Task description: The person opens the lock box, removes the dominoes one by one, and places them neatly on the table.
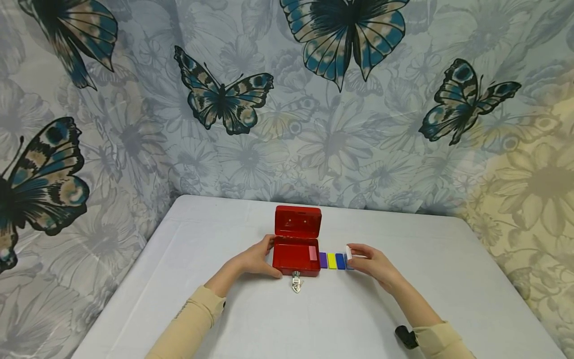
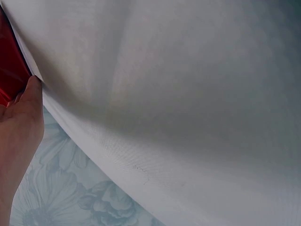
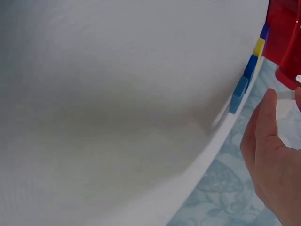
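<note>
An open red metal cash box [image 1: 296, 273] stands on the table with its lid [image 1: 298, 222] raised. My left hand [image 1: 257, 258] grips the box's left side, thumb at the front corner and fingers toward the back. Inside the box, at its right end, lies a pink block [image 1: 312, 253]. Just right of the box is a row of small flat blocks: purple [image 1: 323, 260], yellow [image 1: 332, 261], dark blue [image 1: 341, 261] and lighter blue [image 3: 239, 94]. At the row's right end my right hand [image 1: 371, 262] pinches a white block [image 1: 348, 252] between thumb and fingers, above the lighter blue one.
A small padlock with keys [image 1: 296, 283] hangs at the box's front. The table [image 1: 224, 219] has a white cloth and meets butterfly-patterned fabric [image 1: 251, 164] at the back. A black wrist device [image 1: 406, 337] is by the right sleeve [image 1: 441, 339].
</note>
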Available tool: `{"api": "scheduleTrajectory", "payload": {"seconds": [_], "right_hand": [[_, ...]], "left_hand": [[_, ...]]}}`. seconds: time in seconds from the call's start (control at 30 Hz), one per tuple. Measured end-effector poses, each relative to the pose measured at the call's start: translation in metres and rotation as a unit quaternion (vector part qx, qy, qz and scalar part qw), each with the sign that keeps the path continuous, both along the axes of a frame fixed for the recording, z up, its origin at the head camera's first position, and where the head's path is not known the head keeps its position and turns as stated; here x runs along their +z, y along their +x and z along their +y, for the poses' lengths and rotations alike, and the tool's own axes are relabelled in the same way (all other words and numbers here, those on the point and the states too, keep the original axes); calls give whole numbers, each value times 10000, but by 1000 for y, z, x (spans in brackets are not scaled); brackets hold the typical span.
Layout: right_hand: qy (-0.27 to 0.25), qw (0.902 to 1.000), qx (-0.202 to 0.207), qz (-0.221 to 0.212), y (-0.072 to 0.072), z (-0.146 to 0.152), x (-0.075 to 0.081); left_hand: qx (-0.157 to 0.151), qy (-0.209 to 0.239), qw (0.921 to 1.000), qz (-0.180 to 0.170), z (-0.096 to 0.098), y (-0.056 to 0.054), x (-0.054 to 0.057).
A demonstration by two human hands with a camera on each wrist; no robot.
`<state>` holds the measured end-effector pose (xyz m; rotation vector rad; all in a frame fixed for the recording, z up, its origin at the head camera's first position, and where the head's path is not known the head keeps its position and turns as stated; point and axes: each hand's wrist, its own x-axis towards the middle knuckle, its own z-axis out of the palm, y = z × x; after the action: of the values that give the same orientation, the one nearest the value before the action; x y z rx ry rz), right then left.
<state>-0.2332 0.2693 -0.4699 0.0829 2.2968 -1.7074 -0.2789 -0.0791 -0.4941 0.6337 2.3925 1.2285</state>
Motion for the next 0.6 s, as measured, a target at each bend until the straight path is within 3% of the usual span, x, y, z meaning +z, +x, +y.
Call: {"api": "scheduleTrajectory", "payload": {"seconds": [0.23,0.6], "right_hand": [[217,9998,-39,-34,2,12,-3],[1227,9922,11,234,1,27,-5]], "left_hand": [[6,11,10000,-8,1,0,0],[16,-1,10000,-39,0,-1,-3]]}}
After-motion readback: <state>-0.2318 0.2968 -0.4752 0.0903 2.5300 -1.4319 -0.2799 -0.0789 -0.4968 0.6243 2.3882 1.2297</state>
